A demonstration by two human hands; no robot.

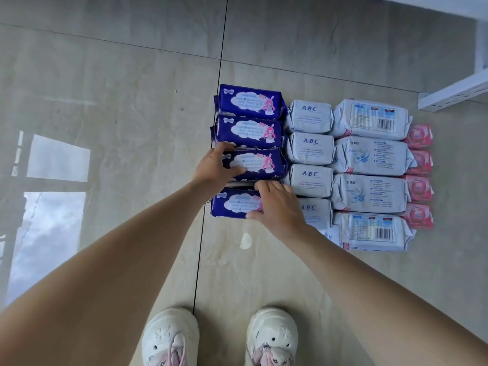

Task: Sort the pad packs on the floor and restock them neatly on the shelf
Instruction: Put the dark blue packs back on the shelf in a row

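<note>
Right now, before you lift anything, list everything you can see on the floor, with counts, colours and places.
purple packs: four, dark purple with a pink cartoon figure, leftmost column
ABC packs: four, white with blue letters, second column; the nearest is partly hidden by the right hand
large white packs: four, white with blue print, third column; farthest and nearest show barcodes
pink packs: four, pink, far right, partly tucked behind the large white ones
floor: grey tiles, dark grout lines
shelf frame: white metal, top right
shoes: two, white, bottom edge
left hand: grips the third purple pack
right hand: grips the nearest purple pack
</note>
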